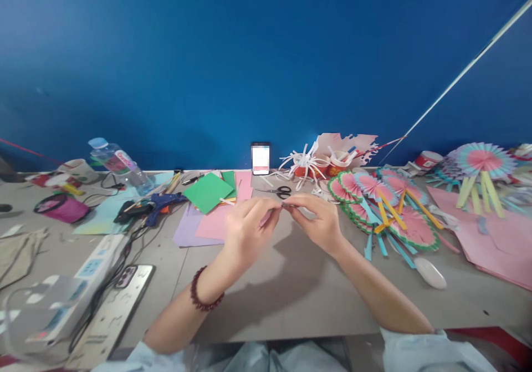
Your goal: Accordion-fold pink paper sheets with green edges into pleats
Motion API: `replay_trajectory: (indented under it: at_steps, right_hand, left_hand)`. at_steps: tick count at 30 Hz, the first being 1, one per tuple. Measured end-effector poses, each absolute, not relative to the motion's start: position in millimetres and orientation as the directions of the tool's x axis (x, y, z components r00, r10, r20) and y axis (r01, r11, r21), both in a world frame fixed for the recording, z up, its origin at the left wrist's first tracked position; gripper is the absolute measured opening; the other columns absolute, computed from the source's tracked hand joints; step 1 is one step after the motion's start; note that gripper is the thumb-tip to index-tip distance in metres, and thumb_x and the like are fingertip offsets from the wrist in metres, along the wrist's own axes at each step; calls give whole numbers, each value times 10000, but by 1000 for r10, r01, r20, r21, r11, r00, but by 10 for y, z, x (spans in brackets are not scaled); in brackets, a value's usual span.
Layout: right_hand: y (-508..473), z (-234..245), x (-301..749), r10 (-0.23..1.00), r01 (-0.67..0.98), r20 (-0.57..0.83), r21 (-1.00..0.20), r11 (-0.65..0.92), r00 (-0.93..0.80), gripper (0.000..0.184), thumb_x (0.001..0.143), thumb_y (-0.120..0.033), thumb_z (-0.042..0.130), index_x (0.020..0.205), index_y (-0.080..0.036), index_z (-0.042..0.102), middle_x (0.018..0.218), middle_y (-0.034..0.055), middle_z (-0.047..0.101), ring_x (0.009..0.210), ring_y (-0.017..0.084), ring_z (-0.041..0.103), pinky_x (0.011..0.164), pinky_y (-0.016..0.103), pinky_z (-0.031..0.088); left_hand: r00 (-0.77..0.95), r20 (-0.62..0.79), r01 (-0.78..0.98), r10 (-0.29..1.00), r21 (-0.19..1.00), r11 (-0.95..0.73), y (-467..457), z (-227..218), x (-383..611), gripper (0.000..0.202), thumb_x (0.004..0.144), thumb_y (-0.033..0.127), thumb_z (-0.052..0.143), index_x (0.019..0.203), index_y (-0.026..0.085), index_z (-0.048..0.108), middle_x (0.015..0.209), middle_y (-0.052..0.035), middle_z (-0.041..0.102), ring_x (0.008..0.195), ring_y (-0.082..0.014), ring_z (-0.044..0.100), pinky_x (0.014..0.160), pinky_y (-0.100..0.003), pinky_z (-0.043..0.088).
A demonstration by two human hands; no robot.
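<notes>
My left hand (251, 225) and my right hand (318, 219) meet above the middle of the table, fingertips pinched close together. Between them is a small dark item (285, 205), too small to make out its kind; the fingers of both hands close on it. Just beyond the fingertips lies a pair of black-handled scissors (284, 192). Beside my left hand are pink paper (214, 225), purple paper (187, 230) and a green paper square (209, 193). To the right of my right hand lie several folded paper fans (415, 229) in pink, green and blue.
A lit phone (261, 158) leans on the blue wall. Left are a bottle (120, 161), a blue glue gun (164, 203), a power strip (89, 283) with cables and another phone (112, 311). Right are cups with paper strips (338, 162), a white mouse (430, 273) and pink sheets (494, 244).
</notes>
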State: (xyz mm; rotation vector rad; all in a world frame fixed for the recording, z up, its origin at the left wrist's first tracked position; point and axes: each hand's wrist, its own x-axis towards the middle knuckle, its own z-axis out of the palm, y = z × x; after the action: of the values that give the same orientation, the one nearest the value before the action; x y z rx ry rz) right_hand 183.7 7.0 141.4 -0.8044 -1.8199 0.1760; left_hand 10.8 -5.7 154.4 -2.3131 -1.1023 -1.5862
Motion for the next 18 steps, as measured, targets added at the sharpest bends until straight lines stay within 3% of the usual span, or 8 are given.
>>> replay_trajectory:
  at_steps: [7,18]
  right_hand:
    - [55,1420,1829,593,397,780,-490,777,-199,164,858,-148,613,951,-229,721,840,13,772,764,156,730,695,224,573]
    - [58,1378,1842,583,395,789,-482,782,-192,202,866,-140,607,990,-234,736,868,16,772,770,160,730,703,240,586]
  left_hand:
    - [218,844,639,490,256,-725,-86,1570,107,91,860,128,578,814,198,616,746,-5,721,663,-114,647,634,-227,463]
    - [233,844,644,482,238,-727,-89,1577,114,114,871,125,560,796,195,609,750,-7,720,667,-108,643,630,-227,453]
